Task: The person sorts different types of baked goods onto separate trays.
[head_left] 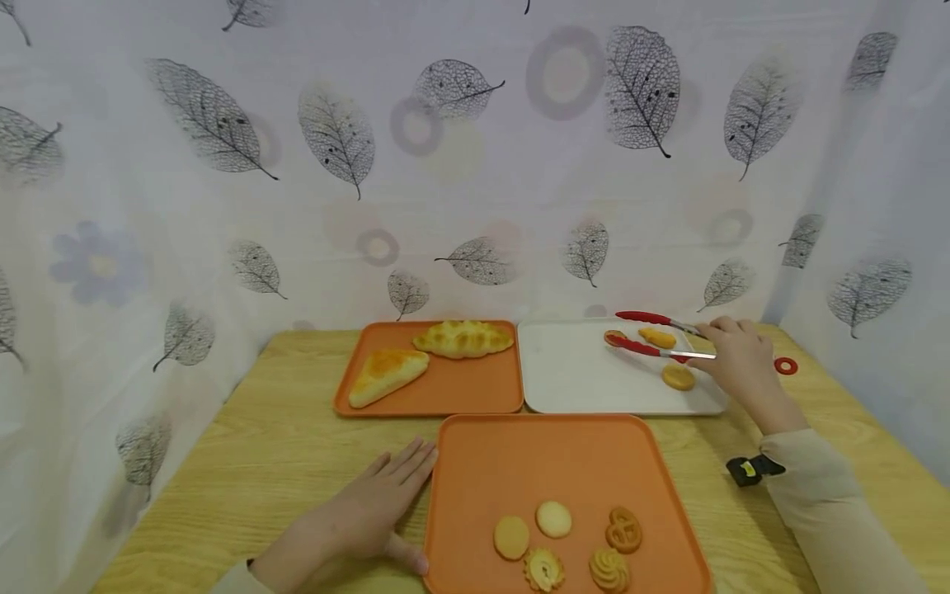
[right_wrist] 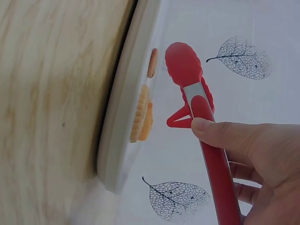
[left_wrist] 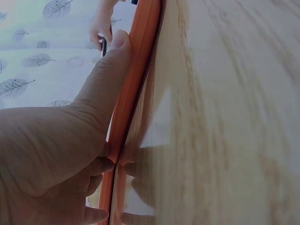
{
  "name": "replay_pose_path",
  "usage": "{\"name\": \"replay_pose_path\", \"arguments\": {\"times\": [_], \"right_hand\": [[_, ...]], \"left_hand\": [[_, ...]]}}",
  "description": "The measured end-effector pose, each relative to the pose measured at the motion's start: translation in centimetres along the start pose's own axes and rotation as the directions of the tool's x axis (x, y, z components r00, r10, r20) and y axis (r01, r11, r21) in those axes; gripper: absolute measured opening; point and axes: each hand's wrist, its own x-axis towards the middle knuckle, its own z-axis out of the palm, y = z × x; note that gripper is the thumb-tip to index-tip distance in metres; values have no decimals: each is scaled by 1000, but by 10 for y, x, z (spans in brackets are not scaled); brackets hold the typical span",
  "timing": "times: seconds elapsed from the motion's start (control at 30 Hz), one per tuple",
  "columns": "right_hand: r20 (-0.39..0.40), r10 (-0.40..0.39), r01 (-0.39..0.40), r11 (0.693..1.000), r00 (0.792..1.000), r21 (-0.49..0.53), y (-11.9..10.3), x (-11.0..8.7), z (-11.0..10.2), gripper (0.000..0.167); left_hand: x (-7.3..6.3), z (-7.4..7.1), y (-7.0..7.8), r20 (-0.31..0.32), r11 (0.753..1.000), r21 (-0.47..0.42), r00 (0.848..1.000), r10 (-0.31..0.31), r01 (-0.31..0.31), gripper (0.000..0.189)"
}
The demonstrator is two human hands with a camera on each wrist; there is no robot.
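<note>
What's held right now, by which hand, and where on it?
Right hand: tongs, held by the arms, behind the red tips. Left hand: holds nothing, fingers straight at the near orange tray.

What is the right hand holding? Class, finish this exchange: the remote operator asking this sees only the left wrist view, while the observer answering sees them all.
Observer: The right hand grips tongs with red ends.
Operator: Are they clamped on anything?
Observer: No; the right wrist view shows a gap between them and the small baked pieces on the white tray.
Operator: What lies on the orange tray by the left hand?
Observer: Five biscuits show there in the head view, one of them pretzel-shaped.
</note>
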Motion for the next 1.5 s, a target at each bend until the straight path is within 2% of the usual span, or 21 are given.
{"name": "replay_pose_path", "arguments": {"times": [0.37,0.63,0.87,1.0,1.23,1.37,1.5], "right_hand": [[8,-10,10,1000,1000,22,-7,-10,-12,62],[-47,-108,110,993,993,52,-9,-28,-20,60],[-84,-188,195,977,979,85,-11,-50,-25,60],[-97,-234,244,964,967,106,-13,-62,-29,60],[-157,-350,368,924,923,102,-8,-77,-33,59],[-178,-434,458,880,883,125,-3,-80,-36,62],[-157,-507,529,829,847,179,2,-82,-39,65]], "left_hand": [[1,4,-4,6,1000,7,1000,-7,7,126],[3,5,-1,-7,1000,28,1000,2,-1,127],[3,3,2,-13,999,47,1000,9,-8,126],[3,2,1,3,1000,26,1000,-6,6,126],[2,1,2,13,1000,6,1000,-17,17,127],[1,2,1,4,1000,16,1000,-19,19,127],[1,2,0,1,1000,21,1000,-20,20,127]]}}
